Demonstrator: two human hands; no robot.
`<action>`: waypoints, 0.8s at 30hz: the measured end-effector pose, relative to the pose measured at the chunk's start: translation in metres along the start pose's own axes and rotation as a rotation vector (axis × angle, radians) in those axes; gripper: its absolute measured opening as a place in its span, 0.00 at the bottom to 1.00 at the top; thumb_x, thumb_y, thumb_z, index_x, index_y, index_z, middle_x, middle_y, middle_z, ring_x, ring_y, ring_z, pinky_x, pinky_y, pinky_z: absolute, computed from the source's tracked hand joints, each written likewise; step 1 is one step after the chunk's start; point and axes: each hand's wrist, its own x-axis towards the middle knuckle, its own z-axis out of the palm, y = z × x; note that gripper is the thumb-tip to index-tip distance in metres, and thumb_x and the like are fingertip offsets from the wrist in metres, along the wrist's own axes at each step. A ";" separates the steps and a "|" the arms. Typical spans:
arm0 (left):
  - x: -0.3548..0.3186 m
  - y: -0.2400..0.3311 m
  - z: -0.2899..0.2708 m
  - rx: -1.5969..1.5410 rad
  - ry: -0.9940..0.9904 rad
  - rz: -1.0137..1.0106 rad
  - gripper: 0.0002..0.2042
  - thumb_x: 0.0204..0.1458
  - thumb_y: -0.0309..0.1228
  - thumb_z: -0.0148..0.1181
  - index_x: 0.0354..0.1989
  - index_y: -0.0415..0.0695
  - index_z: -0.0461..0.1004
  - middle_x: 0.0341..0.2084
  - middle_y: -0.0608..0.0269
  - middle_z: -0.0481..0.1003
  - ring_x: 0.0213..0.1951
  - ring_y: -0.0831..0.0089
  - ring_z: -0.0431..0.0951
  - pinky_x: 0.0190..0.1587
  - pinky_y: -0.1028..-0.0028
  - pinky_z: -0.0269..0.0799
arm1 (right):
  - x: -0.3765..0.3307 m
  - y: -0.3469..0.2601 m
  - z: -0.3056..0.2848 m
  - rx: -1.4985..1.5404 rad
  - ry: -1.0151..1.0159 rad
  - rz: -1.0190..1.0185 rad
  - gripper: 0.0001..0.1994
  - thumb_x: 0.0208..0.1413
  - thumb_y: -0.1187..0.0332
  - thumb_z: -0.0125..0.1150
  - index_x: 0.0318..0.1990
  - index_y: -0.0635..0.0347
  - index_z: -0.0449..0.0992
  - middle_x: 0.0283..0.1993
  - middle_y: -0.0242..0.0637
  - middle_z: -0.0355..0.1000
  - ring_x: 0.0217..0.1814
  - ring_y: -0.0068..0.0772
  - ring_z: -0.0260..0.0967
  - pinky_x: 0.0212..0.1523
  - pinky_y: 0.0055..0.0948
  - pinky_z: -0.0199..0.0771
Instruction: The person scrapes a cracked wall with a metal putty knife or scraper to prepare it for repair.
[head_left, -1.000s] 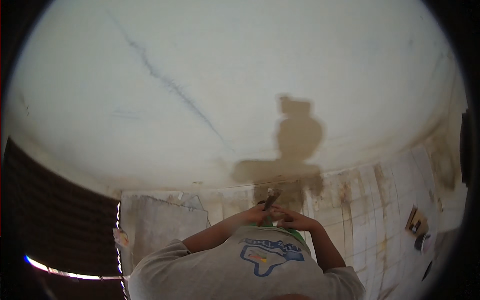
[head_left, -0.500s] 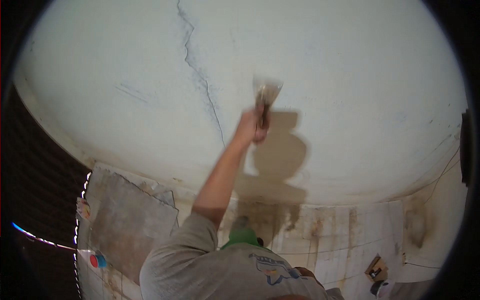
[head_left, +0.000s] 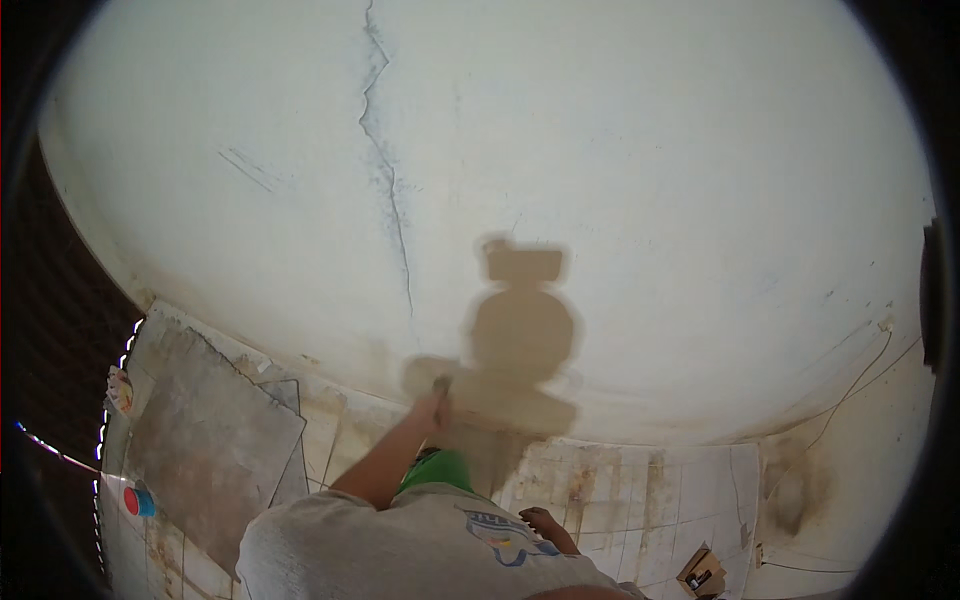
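Note:
My left hand (head_left: 432,410) is lowered in front of my body, near the foot of the white wall (head_left: 650,230). Its fingers are closed round a putty knife (head_left: 443,384), seen small and blurred, so its blade is hard to make out. A long jagged crack (head_left: 393,190) with grey smudges along it runs down the wall, above and to the left of this hand. My right hand (head_left: 540,519) hangs beside my shirt, dark and partly hidden; its fingers do not show clearly.
A large grey-brown board (head_left: 215,440) lies on the stained tile floor at left, with a red and blue can (head_left: 139,502) beside it. An open cardboard box (head_left: 700,572) sits at lower right. Thin cables (head_left: 850,395) hang at the right wall. My shadow (head_left: 522,330) falls on the wall.
My left hand has dropped from high on the wall to near its foot, carrying the putty knife. The view has shifted, and my right hand now shows more by my side.

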 end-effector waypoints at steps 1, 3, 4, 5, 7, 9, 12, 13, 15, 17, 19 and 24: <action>-0.030 -0.021 0.016 0.301 0.252 -0.049 0.19 0.61 0.48 0.47 0.23 0.49 0.64 0.12 0.72 0.60 0.12 0.76 0.57 0.14 0.71 0.53 | 0.003 0.002 -0.008 0.062 0.088 -0.010 0.17 0.53 0.67 0.56 0.49 0.62 0.73 0.41 0.44 0.76 0.39 0.34 0.74 0.36 0.33 0.75; -0.058 -0.047 -0.017 0.343 0.217 -0.073 0.18 0.60 0.49 0.47 0.24 0.50 0.65 0.10 0.72 0.58 0.10 0.77 0.55 0.14 0.71 0.50 | 0.022 0.010 -0.028 -0.017 0.242 -0.142 0.16 0.50 0.69 0.58 0.48 0.63 0.73 0.38 0.44 0.76 0.39 0.34 0.75 0.35 0.33 0.75; -0.073 -0.044 -0.012 0.222 0.091 -0.170 0.18 0.60 0.49 0.46 0.24 0.50 0.65 0.10 0.72 0.57 0.10 0.78 0.55 0.13 0.71 0.49 | 0.035 0.022 -0.045 -0.086 0.400 -0.249 0.17 0.47 0.71 0.60 0.46 0.63 0.72 0.35 0.45 0.76 0.39 0.34 0.76 0.35 0.32 0.75; -0.079 -0.035 -0.002 0.225 0.101 -0.164 0.18 0.60 0.49 0.46 0.24 0.50 0.65 0.10 0.72 0.57 0.10 0.78 0.55 0.13 0.71 0.49 | 0.041 0.031 -0.051 -0.224 0.550 -0.461 0.17 0.44 0.71 0.60 0.45 0.64 0.71 0.30 0.46 0.75 0.36 0.40 0.76 0.35 0.34 0.76; -0.069 0.004 0.042 0.391 0.075 0.182 0.20 0.63 0.49 0.40 0.22 0.51 0.63 0.09 0.71 0.58 0.08 0.76 0.55 0.10 0.70 0.47 | 0.027 0.036 -0.060 -0.367 0.634 -0.528 0.16 0.43 0.71 0.59 0.43 0.63 0.73 0.29 0.46 0.75 0.35 0.44 0.76 0.35 0.35 0.75; -0.031 0.063 0.090 0.662 -0.047 0.703 0.17 0.63 0.45 0.43 0.24 0.51 0.65 0.11 0.71 0.60 0.13 0.77 0.61 0.14 0.76 0.53 | 0.021 0.023 -0.070 -0.511 0.731 -0.591 0.14 0.43 0.71 0.59 0.41 0.63 0.74 0.29 0.47 0.75 0.35 0.47 0.76 0.36 0.37 0.75; -0.113 0.172 0.228 0.294 -0.270 0.680 0.24 0.59 0.57 0.46 0.21 0.50 0.61 0.09 0.71 0.57 0.08 0.81 0.53 0.10 0.77 0.47 | 0.015 0.025 -0.079 -0.778 0.400 -0.467 0.14 0.42 0.70 0.58 0.40 0.57 0.75 0.32 0.49 0.76 0.37 0.51 0.75 0.40 0.41 0.75; -0.152 0.194 0.256 0.331 -0.319 0.743 0.23 0.59 0.56 0.46 0.22 0.49 0.61 0.09 0.71 0.57 0.08 0.81 0.52 0.10 0.78 0.47 | 0.015 0.011 -0.076 -0.711 0.389 -0.561 0.13 0.42 0.70 0.58 0.39 0.57 0.76 0.32 0.48 0.76 0.38 0.50 0.75 0.41 0.40 0.75; -0.195 0.219 0.286 0.368 -0.349 0.819 0.23 0.59 0.56 0.46 0.24 0.48 0.62 0.09 0.70 0.58 0.08 0.81 0.52 0.10 0.79 0.47 | 0.007 -0.029 -0.060 -0.592 0.395 -0.715 0.11 0.43 0.70 0.56 0.36 0.59 0.78 0.33 0.47 0.76 0.39 0.47 0.75 0.42 0.38 0.75; -0.209 0.229 0.301 0.392 -0.455 0.876 0.22 0.61 0.54 0.44 0.26 0.47 0.62 0.10 0.69 0.59 0.08 0.80 0.53 0.10 0.80 0.47 | 0.014 -0.048 -0.048 -0.558 0.396 -0.772 0.10 0.44 0.71 0.55 0.35 0.59 0.78 0.33 0.46 0.77 0.36 0.46 0.76 0.40 0.37 0.75; -0.171 0.224 0.282 0.368 -0.379 0.768 0.22 0.61 0.53 0.43 0.25 0.47 0.62 0.10 0.68 0.59 0.08 0.80 0.54 0.10 0.79 0.48 | 0.021 -0.065 -0.036 -0.531 0.396 -0.815 0.09 0.46 0.73 0.53 0.35 0.60 0.79 0.32 0.45 0.77 0.34 0.44 0.76 0.38 0.36 0.76; -0.063 0.115 0.154 0.243 -0.141 0.274 0.24 0.62 0.52 0.43 0.21 0.47 0.66 0.08 0.67 0.61 0.08 0.76 0.56 0.10 0.74 0.51 | 0.014 -0.105 -0.014 -0.420 0.195 -0.766 0.09 0.51 0.71 0.56 0.38 0.63 0.78 0.31 0.42 0.78 0.31 0.36 0.77 0.36 0.32 0.77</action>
